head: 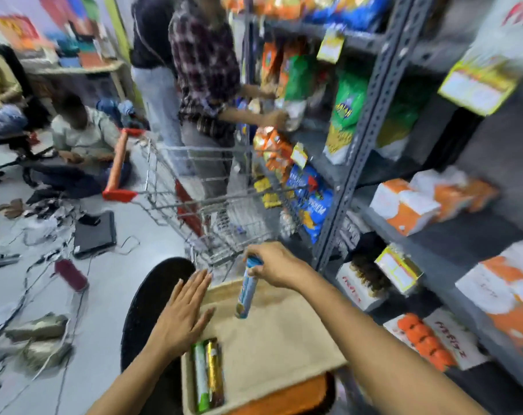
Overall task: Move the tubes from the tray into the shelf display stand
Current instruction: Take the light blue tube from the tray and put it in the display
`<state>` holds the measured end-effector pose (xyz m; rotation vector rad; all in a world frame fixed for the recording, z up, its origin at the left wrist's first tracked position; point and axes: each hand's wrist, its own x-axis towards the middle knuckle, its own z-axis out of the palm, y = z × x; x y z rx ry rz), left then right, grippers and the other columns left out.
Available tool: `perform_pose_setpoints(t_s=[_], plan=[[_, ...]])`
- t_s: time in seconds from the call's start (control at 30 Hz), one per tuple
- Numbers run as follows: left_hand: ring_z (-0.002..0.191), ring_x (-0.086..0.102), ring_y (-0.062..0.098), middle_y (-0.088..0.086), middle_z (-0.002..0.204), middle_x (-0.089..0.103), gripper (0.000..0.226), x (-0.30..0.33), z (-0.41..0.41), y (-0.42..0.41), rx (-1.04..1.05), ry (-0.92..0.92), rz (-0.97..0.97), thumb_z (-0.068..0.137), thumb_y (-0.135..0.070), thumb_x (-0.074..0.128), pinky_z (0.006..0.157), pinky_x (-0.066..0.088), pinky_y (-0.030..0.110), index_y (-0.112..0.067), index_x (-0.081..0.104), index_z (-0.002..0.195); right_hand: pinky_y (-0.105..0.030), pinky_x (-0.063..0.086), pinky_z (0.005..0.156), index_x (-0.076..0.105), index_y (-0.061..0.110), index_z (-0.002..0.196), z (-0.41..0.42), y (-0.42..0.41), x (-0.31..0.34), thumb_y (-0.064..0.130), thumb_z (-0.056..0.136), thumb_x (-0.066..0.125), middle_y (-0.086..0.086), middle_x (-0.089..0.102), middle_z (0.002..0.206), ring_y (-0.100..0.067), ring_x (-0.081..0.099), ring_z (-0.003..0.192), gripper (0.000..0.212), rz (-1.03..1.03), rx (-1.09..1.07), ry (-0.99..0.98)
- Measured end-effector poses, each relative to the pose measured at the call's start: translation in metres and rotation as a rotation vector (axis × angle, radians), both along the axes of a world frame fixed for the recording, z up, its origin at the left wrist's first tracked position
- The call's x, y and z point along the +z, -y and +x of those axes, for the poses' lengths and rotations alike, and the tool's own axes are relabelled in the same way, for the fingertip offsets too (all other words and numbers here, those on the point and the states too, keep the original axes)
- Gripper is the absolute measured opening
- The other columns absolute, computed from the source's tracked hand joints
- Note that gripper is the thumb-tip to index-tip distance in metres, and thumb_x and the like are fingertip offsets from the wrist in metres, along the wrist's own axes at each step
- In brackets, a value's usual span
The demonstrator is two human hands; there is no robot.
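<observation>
A beige tray (272,339) lies below me near the bottom middle. At its near left corner rest a green tube (201,381) and a gold tube (214,374), side by side. My right hand (273,266) grips the top of a blue tube (247,290), which hangs upright above the tray's far part. My left hand (184,313) is flat with fingers spread, resting on the tray's left rim and holding nothing. The grey metal shelf (451,235) stands to the right, with orange-and-white boxes on its boards.
A wire shopping cart (200,202) with an orange handle stands just beyond the tray. A person in a plaid shirt reaches into the shelf behind it. Another person sits on the floor at left among cables, a laptop (95,236) and shoes. A black round seat (152,310) is left of the tray.
</observation>
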<state>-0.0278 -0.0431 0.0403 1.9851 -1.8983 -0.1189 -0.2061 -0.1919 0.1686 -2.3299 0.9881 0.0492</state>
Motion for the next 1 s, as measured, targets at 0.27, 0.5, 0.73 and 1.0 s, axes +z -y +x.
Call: perform_pose_setpoints(t_s=[0.27,0.5,0.73,1.0], plan=[[0.143,0.013,0.015,0.0,0.157,0.017,0.061,0.14,-0.115,0.145,-0.323,-0.085,-0.397,0.095,-0.041,0.038,0.112,0.015,0.041,-0.012,0.024,0.148,-0.003,0.04,0.063,0.067,0.02,0.111,-0.146,-0.002,0.261,0.009,0.082,0.069,0.019,0.062,0.084,0.016,0.058,0.07,0.031,-0.428,-0.03,0.051],[0.142,0.016,0.016,0.009,0.151,0.029,0.057,0.279,-0.295,0.216,-0.737,-0.073,-0.688,0.097,-0.041,0.036,0.114,0.01,0.037,-0.011,0.029,0.145,-0.024,0.052,0.06,0.069,0.016,0.093,-0.26,-0.045,0.411,0.022,0.089,0.066,-0.006,0.072,0.078,-0.008,0.062,0.056,0.008,-0.729,-0.291,0.093],[0.142,0.015,0.017,0.005,0.154,0.024,0.063,0.354,-0.483,0.188,-1.083,-0.1,-0.771,0.098,-0.048,0.033,0.113,0.011,0.038,-0.012,0.022,0.148,-0.022,0.051,0.07,0.075,0.017,0.1,-0.372,-0.107,0.49,0.034,0.091,0.061,0.006,0.074,0.084,0.0,0.062,0.066,0.023,-0.945,-0.68,-0.096],[0.142,-0.001,0.005,-0.007,0.156,0.003,0.078,0.38,-0.607,0.115,-1.324,-0.069,-0.746,0.088,-0.065,0.008,0.113,-0.001,0.02,-0.018,0.011,0.15,-0.012,0.049,0.059,0.071,0.009,0.107,-0.481,-0.191,0.519,0.025,0.093,0.06,-0.002,0.071,0.09,-0.008,0.061,0.067,0.023,-0.845,-1.081,-0.267]])
